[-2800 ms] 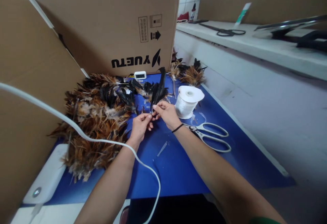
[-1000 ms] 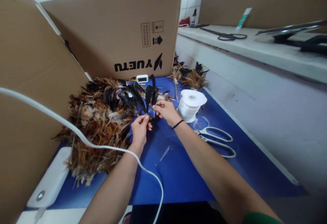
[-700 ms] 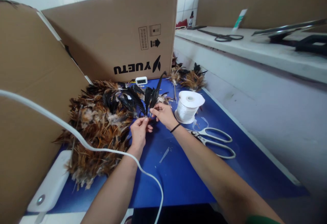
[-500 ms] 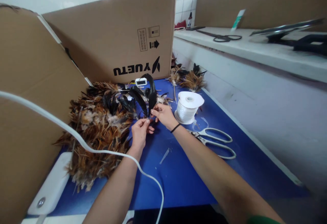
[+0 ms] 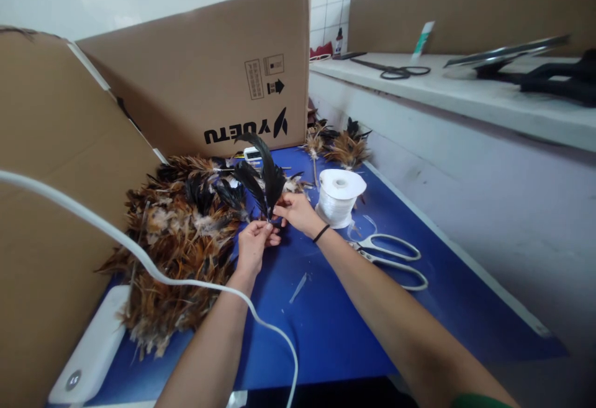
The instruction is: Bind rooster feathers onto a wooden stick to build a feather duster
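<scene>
Black feathers (image 5: 267,175) stand upright above the blue table, their quill ends pinched between both hands. My left hand (image 5: 255,241) is closed on the base of the quills, thumb against forefinger. Just to the right and slightly higher, my right hand (image 5: 296,210) pinches the feathers near their lower part. Beside the left hand lies a large heap of brown and black feathers (image 5: 186,259). A spool of clear, thin strip (image 5: 339,200) stands right of my right hand. White-handled scissors (image 5: 391,258) lie by my right forearm, their blades partly hidden.
A white cable (image 5: 153,264) crosses in front of my left forearm. A white device (image 5: 90,349) lies at the table's left edge. Cardboard (image 5: 186,72) walls the back and left. More feathers (image 5: 347,146) lie at the back right. A shelf (image 5: 447,88) holds dark scissors (image 5: 395,71).
The black feathers have turned slightly, so the bigger one shows broader and leans left. Both hands keep their pinch in nearly the same place. The view has shifted a little.
</scene>
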`<action>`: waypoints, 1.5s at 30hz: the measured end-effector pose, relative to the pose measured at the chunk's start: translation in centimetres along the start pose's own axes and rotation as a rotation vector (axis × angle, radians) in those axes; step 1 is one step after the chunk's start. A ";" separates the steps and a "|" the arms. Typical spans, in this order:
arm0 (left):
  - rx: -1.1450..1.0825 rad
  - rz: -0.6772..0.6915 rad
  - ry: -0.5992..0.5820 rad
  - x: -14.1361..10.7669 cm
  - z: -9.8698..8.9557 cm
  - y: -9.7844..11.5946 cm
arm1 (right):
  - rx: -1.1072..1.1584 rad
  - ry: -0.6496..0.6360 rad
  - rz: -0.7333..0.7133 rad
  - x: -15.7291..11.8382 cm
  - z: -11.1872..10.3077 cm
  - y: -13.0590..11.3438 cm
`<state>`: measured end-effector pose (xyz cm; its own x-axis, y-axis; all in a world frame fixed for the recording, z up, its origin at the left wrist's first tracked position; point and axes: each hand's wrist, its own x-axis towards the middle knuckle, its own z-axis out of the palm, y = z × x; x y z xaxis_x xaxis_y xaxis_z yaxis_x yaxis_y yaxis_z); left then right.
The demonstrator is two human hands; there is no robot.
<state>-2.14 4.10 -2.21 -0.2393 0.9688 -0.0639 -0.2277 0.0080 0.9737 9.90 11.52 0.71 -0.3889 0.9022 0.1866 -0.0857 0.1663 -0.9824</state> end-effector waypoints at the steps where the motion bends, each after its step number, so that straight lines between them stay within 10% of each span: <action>1: -0.004 0.005 0.001 0.0 0.0 -0.1 | 0.003 -0.002 0.002 0.0 0.0 -0.1; 45: 0.079 0.025 0.026 -0.1 0.1 0.2 | 0.144 0.104 0.239 -0.6 1.4 -0.8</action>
<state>-2.10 4.07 -2.02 -0.2682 0.9624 -0.0440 -0.1468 0.0043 0.9892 8.95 10.30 1.37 -0.3186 0.9460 -0.0594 -0.1352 -0.1073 -0.9850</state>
